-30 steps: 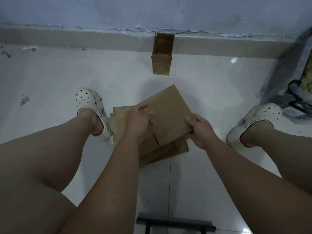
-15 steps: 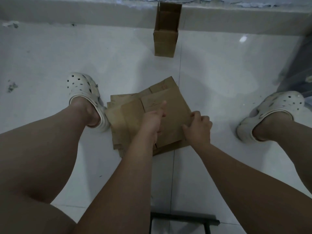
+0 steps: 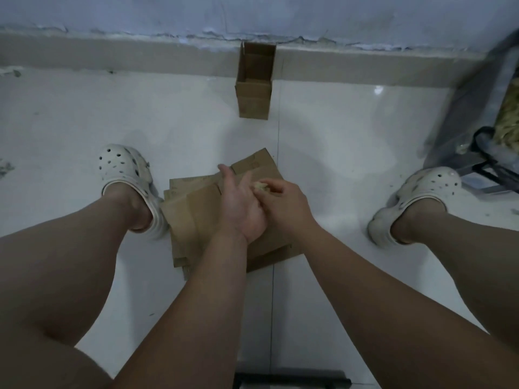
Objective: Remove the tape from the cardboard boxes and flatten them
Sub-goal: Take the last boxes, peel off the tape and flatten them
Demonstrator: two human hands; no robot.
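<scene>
Flattened boxes (image 3: 193, 217) stacked on the floor (image 3: 70, 122). I see the left hand (image 3: 238, 203) over them, fingers straight and spread. Right hand (image 3: 286, 203) pinches a pale wad (image 3: 259, 186) against the left palm; can't tell if it's tape.

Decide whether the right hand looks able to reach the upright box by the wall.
Probably, with a lean forward: bare floor lies between the flattened stack and the upright box. But the right hand pinches a pale wad against the left hand.
</scene>
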